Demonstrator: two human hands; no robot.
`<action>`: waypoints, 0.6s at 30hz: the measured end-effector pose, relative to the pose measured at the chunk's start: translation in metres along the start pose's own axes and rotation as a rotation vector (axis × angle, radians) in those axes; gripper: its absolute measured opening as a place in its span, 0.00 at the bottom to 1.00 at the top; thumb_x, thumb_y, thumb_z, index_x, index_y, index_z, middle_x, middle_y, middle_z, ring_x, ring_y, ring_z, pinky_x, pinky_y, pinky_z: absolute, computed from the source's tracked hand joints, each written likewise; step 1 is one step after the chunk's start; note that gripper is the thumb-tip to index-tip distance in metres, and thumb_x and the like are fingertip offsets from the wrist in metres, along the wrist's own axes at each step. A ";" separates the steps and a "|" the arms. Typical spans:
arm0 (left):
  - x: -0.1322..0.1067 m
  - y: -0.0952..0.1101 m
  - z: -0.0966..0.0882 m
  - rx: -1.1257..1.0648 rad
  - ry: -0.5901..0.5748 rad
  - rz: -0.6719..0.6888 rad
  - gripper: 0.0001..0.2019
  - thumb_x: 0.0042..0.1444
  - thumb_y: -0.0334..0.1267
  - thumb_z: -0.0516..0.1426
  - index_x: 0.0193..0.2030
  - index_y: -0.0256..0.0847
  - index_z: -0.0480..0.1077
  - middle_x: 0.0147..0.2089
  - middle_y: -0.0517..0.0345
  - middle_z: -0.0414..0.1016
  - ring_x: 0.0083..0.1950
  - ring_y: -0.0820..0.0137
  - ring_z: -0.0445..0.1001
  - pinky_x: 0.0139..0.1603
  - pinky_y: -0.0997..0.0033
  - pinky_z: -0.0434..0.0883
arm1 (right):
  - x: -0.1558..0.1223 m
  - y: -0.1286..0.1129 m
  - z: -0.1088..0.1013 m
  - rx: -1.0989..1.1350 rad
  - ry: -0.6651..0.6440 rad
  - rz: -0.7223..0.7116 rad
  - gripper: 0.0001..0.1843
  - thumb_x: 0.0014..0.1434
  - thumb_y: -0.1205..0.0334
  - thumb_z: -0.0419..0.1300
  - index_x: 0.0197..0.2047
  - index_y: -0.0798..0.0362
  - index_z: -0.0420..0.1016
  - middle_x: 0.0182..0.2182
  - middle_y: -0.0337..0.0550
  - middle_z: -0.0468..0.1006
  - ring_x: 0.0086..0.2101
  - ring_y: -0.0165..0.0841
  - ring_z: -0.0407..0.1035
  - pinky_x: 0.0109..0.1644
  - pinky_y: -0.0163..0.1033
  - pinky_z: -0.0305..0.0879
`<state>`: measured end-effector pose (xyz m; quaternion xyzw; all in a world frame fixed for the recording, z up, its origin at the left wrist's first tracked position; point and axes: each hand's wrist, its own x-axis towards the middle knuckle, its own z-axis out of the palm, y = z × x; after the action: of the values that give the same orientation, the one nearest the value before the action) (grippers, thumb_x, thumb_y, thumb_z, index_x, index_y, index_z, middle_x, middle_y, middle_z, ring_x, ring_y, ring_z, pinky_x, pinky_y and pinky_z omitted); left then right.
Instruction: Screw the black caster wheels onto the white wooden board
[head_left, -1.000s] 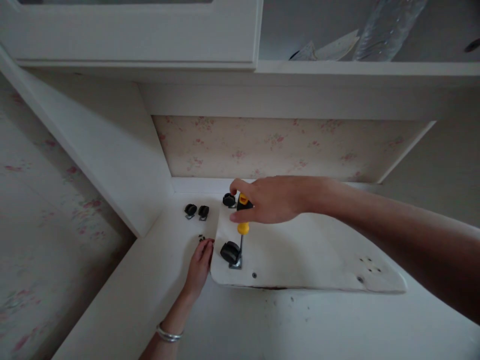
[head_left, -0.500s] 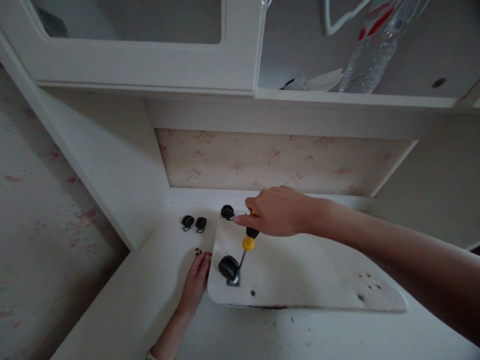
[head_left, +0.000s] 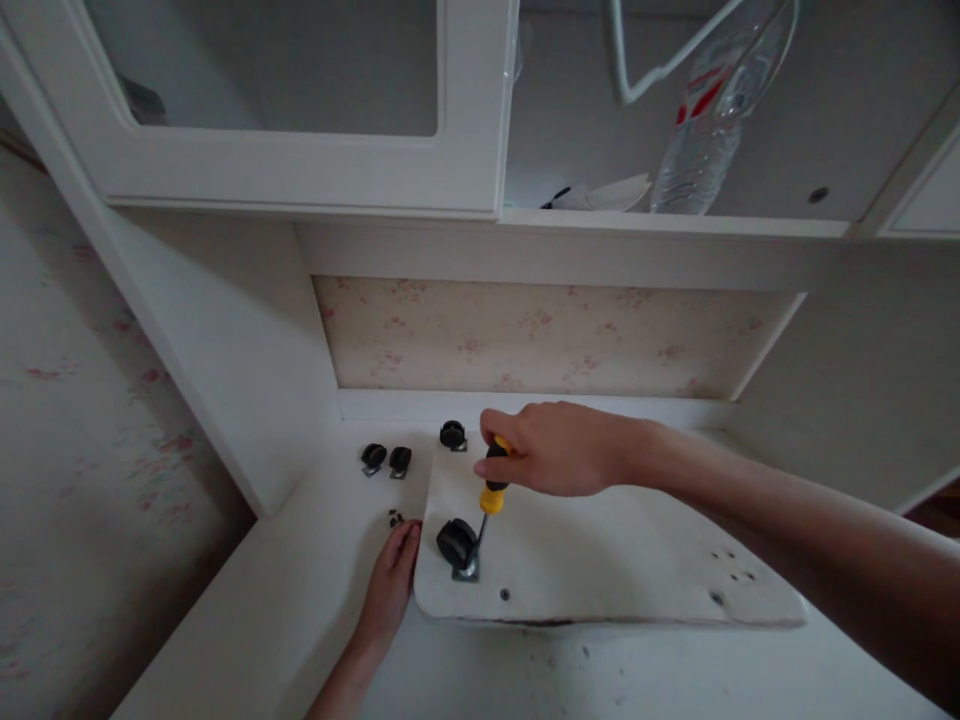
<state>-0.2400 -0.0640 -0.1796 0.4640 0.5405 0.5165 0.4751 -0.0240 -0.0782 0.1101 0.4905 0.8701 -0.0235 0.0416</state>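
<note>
A screwdriver [head_left: 492, 500] with a yellow and black handle is gripped in my right hand [head_left: 559, 450]. Its shaft slants down to the metal plate of a black caster [head_left: 456, 543] at the near left corner of a white board [head_left: 600, 560]. The contact of the tip is partly hidden by the wheel. Fingers of my left hand [head_left: 388, 580] are closed together against the board's left edge, holding it. A second caster [head_left: 452, 434] sits at the board's far left corner. At the right end, the board has several small holes.
Two loose casters [head_left: 386, 460] lie on the white desk [head_left: 300, 600] left of the board. Several small screws [head_left: 394, 518] rest by my left fingertips. Overhead is a cabinet [head_left: 300, 170] with a glass door and an open shelf holding a plastic bottle [head_left: 697, 150].
My right hand and the screwdriver handle have shifted slightly left and down in view, and the grip has turned a little. The camera has tilted slightly up. My left hand stays at the board's edge.
</note>
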 end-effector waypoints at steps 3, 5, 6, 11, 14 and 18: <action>-0.001 -0.001 -0.001 0.000 -0.013 0.003 0.22 0.52 0.54 0.59 0.45 0.37 0.75 0.52 0.45 0.77 0.54 0.55 0.74 0.56 0.61 0.68 | -0.001 0.001 0.000 -0.119 0.073 0.080 0.35 0.64 0.35 0.37 0.43 0.54 0.73 0.33 0.55 0.79 0.35 0.48 0.74 0.34 0.45 0.61; -0.001 -0.003 -0.001 -0.006 -0.030 0.007 0.23 0.53 0.54 0.58 0.46 0.37 0.75 0.53 0.44 0.76 0.53 0.56 0.74 0.57 0.61 0.68 | -0.001 0.002 -0.001 -0.001 0.020 0.042 0.34 0.63 0.34 0.40 0.52 0.53 0.69 0.34 0.52 0.79 0.35 0.45 0.74 0.34 0.43 0.61; -0.001 -0.004 -0.001 -0.010 -0.038 0.005 0.23 0.53 0.54 0.58 0.46 0.36 0.75 0.54 0.45 0.76 0.53 0.56 0.74 0.56 0.61 0.68 | -0.002 0.002 -0.002 0.075 -0.020 -0.002 0.32 0.63 0.35 0.43 0.55 0.51 0.65 0.35 0.49 0.79 0.34 0.43 0.73 0.33 0.42 0.61; -0.002 -0.002 0.000 -0.039 -0.009 -0.039 0.24 0.51 0.54 0.60 0.46 0.36 0.75 0.55 0.44 0.76 0.56 0.54 0.73 0.57 0.58 0.68 | -0.002 -0.002 -0.003 -0.107 0.073 0.032 0.29 0.65 0.39 0.41 0.42 0.53 0.72 0.33 0.53 0.78 0.34 0.45 0.73 0.34 0.44 0.61; -0.004 0.000 0.001 -0.052 -0.010 -0.048 0.25 0.52 0.55 0.59 0.48 0.36 0.74 0.54 0.44 0.76 0.56 0.54 0.73 0.57 0.58 0.68 | -0.001 -0.004 -0.002 -0.077 0.045 0.029 0.30 0.65 0.38 0.41 0.50 0.53 0.70 0.35 0.53 0.79 0.36 0.46 0.74 0.36 0.45 0.62; -0.004 0.000 -0.001 -0.017 -0.024 -0.019 0.26 0.53 0.57 0.58 0.48 0.36 0.73 0.52 0.44 0.77 0.54 0.54 0.74 0.55 0.58 0.68 | -0.001 -0.003 -0.001 0.023 -0.025 -0.056 0.27 0.65 0.40 0.44 0.52 0.51 0.69 0.36 0.50 0.79 0.34 0.43 0.74 0.32 0.41 0.61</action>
<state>-0.2402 -0.0682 -0.1795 0.4611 0.5348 0.5109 0.4903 -0.0256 -0.0804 0.1113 0.4659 0.8827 -0.0408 0.0464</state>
